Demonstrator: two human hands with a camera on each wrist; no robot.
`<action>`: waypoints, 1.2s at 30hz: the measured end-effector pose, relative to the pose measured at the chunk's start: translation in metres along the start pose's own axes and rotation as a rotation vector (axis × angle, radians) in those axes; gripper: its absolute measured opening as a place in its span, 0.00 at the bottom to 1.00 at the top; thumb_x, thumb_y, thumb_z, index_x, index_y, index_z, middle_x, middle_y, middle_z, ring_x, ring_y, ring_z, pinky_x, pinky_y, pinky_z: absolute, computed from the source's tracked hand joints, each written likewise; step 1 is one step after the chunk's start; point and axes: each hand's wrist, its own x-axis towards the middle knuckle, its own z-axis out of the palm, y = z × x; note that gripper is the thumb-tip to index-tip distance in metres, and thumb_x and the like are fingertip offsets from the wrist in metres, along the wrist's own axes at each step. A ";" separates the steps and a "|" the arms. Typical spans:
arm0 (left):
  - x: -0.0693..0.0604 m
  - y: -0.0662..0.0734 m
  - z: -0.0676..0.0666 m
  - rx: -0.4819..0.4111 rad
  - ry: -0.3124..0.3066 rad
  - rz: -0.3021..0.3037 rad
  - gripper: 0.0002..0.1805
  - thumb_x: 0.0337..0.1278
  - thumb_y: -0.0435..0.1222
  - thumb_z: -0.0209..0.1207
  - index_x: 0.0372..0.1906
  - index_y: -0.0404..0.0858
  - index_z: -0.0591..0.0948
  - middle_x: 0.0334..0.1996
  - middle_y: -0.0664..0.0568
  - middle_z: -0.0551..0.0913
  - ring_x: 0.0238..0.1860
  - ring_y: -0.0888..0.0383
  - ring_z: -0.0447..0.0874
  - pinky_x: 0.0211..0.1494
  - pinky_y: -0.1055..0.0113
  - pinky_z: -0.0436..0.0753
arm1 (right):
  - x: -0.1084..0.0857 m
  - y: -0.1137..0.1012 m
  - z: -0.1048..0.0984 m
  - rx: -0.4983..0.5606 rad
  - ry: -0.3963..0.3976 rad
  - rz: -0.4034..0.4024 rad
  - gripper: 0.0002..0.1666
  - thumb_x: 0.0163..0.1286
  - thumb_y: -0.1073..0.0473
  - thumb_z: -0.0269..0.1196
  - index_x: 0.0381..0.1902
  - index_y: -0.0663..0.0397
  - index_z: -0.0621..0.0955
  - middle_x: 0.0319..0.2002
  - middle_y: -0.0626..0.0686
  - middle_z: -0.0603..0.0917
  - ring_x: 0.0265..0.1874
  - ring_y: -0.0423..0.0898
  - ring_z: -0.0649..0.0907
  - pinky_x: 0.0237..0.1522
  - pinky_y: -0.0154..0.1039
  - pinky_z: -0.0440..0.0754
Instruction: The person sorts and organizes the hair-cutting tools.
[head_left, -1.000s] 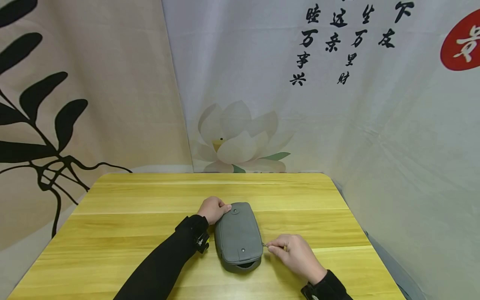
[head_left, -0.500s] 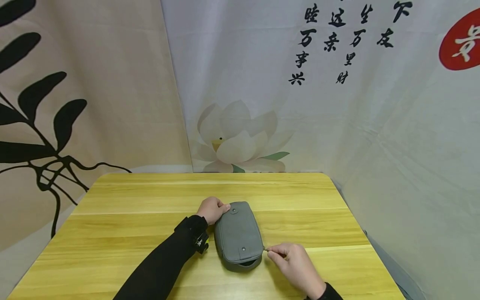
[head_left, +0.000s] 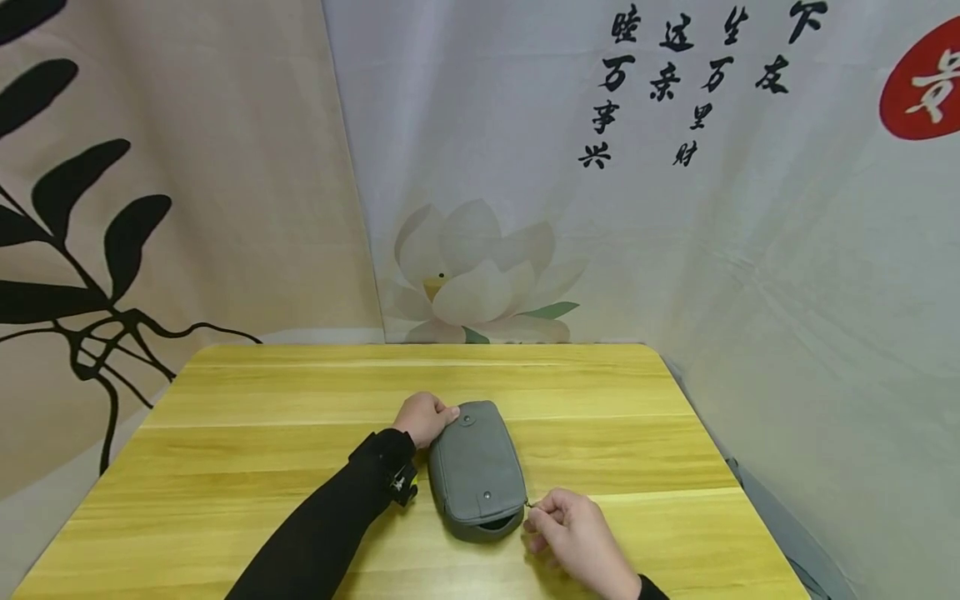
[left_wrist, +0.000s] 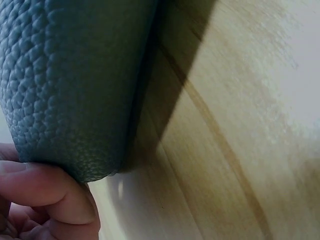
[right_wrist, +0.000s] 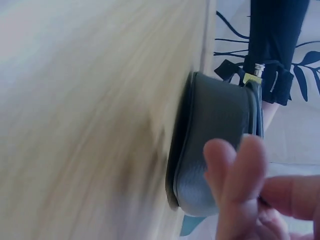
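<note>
A grey pebbled-leather zip pouch (head_left: 478, 458) lies on the wooden table in the head view, with a snap at each end of its top. My left hand (head_left: 425, 419) grips its far left corner, thumb on top; the left wrist view shows curled fingers (left_wrist: 47, 192) against the leather. At the near right corner, my right hand (head_left: 576, 533) pinches the small zipper pull (head_left: 529, 504) between thumb and forefinger. A dark gap shows below the top panel at the near end. In the right wrist view the fingers hide the pull and part of the pouch (right_wrist: 215, 115).
The yellow wood-grain table (head_left: 262, 433) extends around the pouch on all sides. Behind it hangs a printed cloth (head_left: 480, 167) with a lotus and black characters. A black wrist strap with a camera (head_left: 401, 479) sits on the left forearm.
My right hand has moved slightly nearer along the pouch's right edge, drawing the zipper pull towards the near corner. The left hand keeps its hold in almost the same place.
</note>
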 end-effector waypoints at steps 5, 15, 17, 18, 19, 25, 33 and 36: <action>-0.007 -0.001 -0.005 0.008 -0.005 -0.013 0.28 0.80 0.43 0.59 0.16 0.44 0.73 0.11 0.57 0.60 0.14 0.58 0.64 0.22 0.67 0.64 | 0.005 0.000 -0.003 0.233 -0.044 0.078 0.10 0.81 0.63 0.60 0.42 0.68 0.78 0.44 0.64 0.92 0.35 0.53 0.93 0.29 0.41 0.91; -0.038 -0.016 -0.026 0.052 0.005 -0.029 0.20 0.80 0.42 0.59 0.26 0.38 0.78 0.15 0.53 0.68 0.15 0.57 0.71 0.22 0.67 0.69 | 0.041 0.008 -0.026 0.354 -0.105 0.159 0.13 0.86 0.60 0.54 0.47 0.68 0.75 0.45 0.60 0.91 0.38 0.46 0.92 0.39 0.42 0.92; -0.043 -0.020 -0.030 0.133 0.037 -0.016 0.16 0.78 0.43 0.62 0.34 0.36 0.81 0.22 0.50 0.77 0.22 0.54 0.75 0.27 0.64 0.73 | 0.051 0.008 -0.030 0.327 -0.106 0.164 0.13 0.86 0.59 0.54 0.45 0.67 0.75 0.43 0.58 0.91 0.36 0.45 0.91 0.38 0.40 0.91; -0.044 -0.021 -0.031 0.178 0.058 -0.002 0.14 0.77 0.44 0.63 0.40 0.35 0.83 0.27 0.48 0.81 0.26 0.53 0.79 0.31 0.62 0.76 | 0.057 0.008 -0.032 0.312 -0.102 0.165 0.13 0.86 0.59 0.54 0.45 0.66 0.75 0.42 0.57 0.91 0.35 0.44 0.90 0.37 0.40 0.91; -0.046 -0.023 -0.032 0.223 0.078 0.020 0.15 0.75 0.44 0.65 0.48 0.34 0.83 0.35 0.46 0.85 0.34 0.50 0.83 0.36 0.59 0.80 | 0.062 0.008 -0.033 0.296 -0.092 0.165 0.13 0.86 0.59 0.54 0.44 0.66 0.75 0.41 0.57 0.91 0.34 0.43 0.90 0.36 0.39 0.90; -0.042 -0.027 -0.037 0.351 0.053 0.264 0.39 0.73 0.36 0.67 0.82 0.35 0.64 0.79 0.35 0.69 0.80 0.35 0.67 0.80 0.41 0.71 | 0.097 0.005 -0.034 0.206 -0.021 0.163 0.12 0.86 0.61 0.54 0.47 0.68 0.77 0.38 0.56 0.88 0.33 0.43 0.87 0.33 0.37 0.87; -0.029 -0.017 -0.034 0.349 -0.090 0.317 0.39 0.66 0.35 0.59 0.82 0.37 0.65 0.81 0.40 0.67 0.84 0.38 0.60 0.86 0.42 0.63 | 0.132 -0.001 -0.032 0.071 0.023 0.168 0.12 0.86 0.60 0.54 0.46 0.64 0.79 0.38 0.56 0.86 0.34 0.46 0.85 0.35 0.40 0.86; -0.024 -0.012 -0.029 0.434 -0.122 0.355 0.44 0.65 0.52 0.65 0.81 0.37 0.68 0.79 0.42 0.71 0.82 0.39 0.65 0.85 0.43 0.64 | 0.138 -0.003 -0.031 0.013 0.017 0.164 0.12 0.87 0.59 0.54 0.47 0.63 0.80 0.39 0.57 0.86 0.36 0.47 0.86 0.37 0.42 0.87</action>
